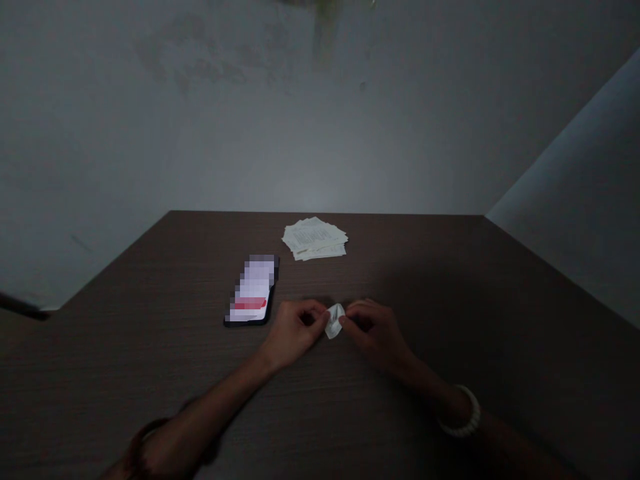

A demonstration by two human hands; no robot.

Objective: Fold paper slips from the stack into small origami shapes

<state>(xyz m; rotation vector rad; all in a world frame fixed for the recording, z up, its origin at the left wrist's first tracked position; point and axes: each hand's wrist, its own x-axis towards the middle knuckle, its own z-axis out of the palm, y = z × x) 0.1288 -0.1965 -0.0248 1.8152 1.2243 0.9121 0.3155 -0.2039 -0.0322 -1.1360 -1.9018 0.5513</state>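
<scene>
Between my two hands is a small folded piece of white paper (335, 323), held just over the table. My left hand (299, 331) pinches its left edge between thumb and fingers. On the other side, my right hand (376, 331) grips the right edge in the same way. The paper looks creased, with a pointed lower end. Its finer folds are too small to make out.
A phone (253, 290) with a lit, blurred screen lies left of my hands. Farther back sits a loose stack of printed paper sheets (315, 238). The brown wooden table (150, 300) meets a grey wall (310, 147) behind and another wall at right.
</scene>
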